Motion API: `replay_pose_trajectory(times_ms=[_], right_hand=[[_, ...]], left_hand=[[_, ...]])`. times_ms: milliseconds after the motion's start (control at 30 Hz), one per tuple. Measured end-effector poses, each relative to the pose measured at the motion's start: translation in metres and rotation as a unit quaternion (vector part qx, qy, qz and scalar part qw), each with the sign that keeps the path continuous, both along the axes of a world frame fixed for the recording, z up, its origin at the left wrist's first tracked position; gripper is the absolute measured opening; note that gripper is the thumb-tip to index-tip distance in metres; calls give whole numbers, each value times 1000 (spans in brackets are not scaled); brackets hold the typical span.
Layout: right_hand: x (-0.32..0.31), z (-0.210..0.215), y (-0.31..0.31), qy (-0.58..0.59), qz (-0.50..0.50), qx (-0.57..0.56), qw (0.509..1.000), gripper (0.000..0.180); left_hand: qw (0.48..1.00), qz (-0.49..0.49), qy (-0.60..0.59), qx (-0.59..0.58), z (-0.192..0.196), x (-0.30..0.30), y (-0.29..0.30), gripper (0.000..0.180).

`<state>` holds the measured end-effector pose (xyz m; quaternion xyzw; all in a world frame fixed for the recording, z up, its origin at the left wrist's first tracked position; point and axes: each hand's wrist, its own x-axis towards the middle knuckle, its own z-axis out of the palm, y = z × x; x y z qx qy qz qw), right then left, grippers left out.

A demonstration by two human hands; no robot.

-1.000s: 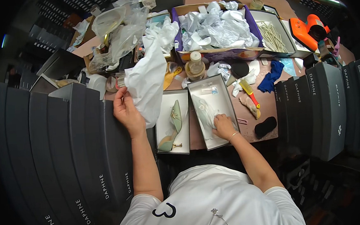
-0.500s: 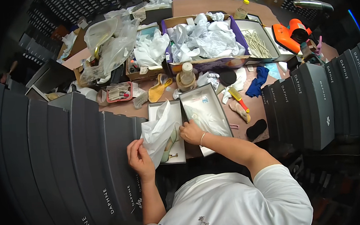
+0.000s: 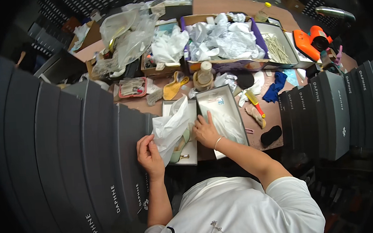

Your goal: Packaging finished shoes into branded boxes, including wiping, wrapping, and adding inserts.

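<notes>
1. Where the stacked dark boxes [image 3: 68, 136] fill the table's left edge, the left hand [image 3: 149, 155] sits at the near edge of the open shoe box [image 3: 191, 152], its fingers pinched shut on the lower edge of a sheet of white tissue paper [image 3: 170, 128].
2. The tissue paper rises crumpled from that grip and drapes over the box, covering most of the pale green shoe [image 3: 180, 146], whose heel end and sole show below the paper.
3. The right hand [image 3: 205, 131] lies flat, fingers spread and holding nothing, pressing at the seam between the shoe box and the box lid [image 3: 220, 114] just beside it.
4. The lid lies open side up, lined with more white paper.
5. To its right, a yellow comb [image 3: 254, 100] and a blue cloth [image 3: 275, 87] lie on the brown table [image 3: 231, 5], with a black pad [image 3: 271, 135] near the table's front edge.
6. At the far right corner stands an orange tool [image 3: 312, 40], and more dark boxes [image 3: 335, 107] line the right edge.
</notes>
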<state>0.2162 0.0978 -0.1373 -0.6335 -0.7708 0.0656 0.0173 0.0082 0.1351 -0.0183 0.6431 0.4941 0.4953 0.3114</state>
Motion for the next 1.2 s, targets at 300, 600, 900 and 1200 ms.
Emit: replay_pose_trajectory(times_ms=[300, 600, 900, 1200], right_hand=[[-21, -26, 19, -126, 22, -24, 991, 35], [4, 91, 1, -38, 133, 44, 989, 20], [98, 133, -38, 773, -221, -158, 573, 83], [35, 96, -55, 767, -330, -74, 546, 29]], left_hand=[[1000, -1, -4, 24, 14, 0, -6, 15], [997, -18, -66, -24, 9, -7, -11, 16], [989, -123, 0, 85, 30, 42, -7, 17], [959, -272, 80, 26, 8, 44, -57, 38]])
